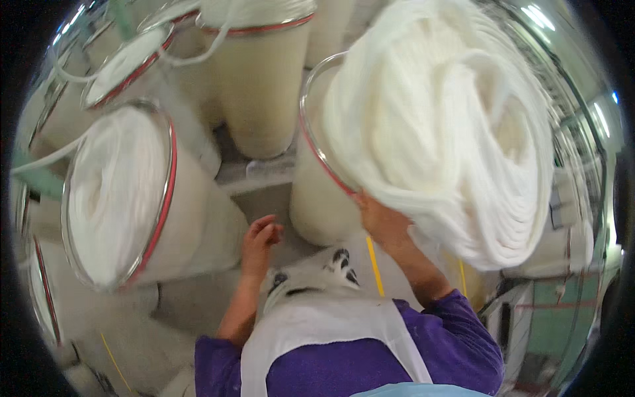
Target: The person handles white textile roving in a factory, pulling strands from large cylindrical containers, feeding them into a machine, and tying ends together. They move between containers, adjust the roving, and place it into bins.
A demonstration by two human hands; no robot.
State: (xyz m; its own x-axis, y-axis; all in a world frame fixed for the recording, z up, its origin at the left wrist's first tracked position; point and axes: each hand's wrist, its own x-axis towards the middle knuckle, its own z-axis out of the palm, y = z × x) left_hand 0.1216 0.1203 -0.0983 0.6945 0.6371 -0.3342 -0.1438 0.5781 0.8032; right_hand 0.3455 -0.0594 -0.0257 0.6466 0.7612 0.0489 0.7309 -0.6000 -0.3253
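A tall cream fibre can [324, 205] with a red-banded metal rim stands ahead of me, slightly to the right. A big coiled mass of white sliver [410, 132] bulges high above its top and hangs over its right side. My right hand [382, 218] grips the can's near rim, just under the sliver; part of the fingers is hidden. My left hand [263, 233] is held in the air between this can and a tilted-looking one on the left. Its fingers are curled in, and I see nothing in them.
Another can [198, 225], full of white sliver [116, 192], stands close on my left. More cans [261, 86] are lined up behind, with pale sliver strands [198, 58] running over them. Yellow lines [375, 266] mark the floor. Machinery [562, 317] is at the right.
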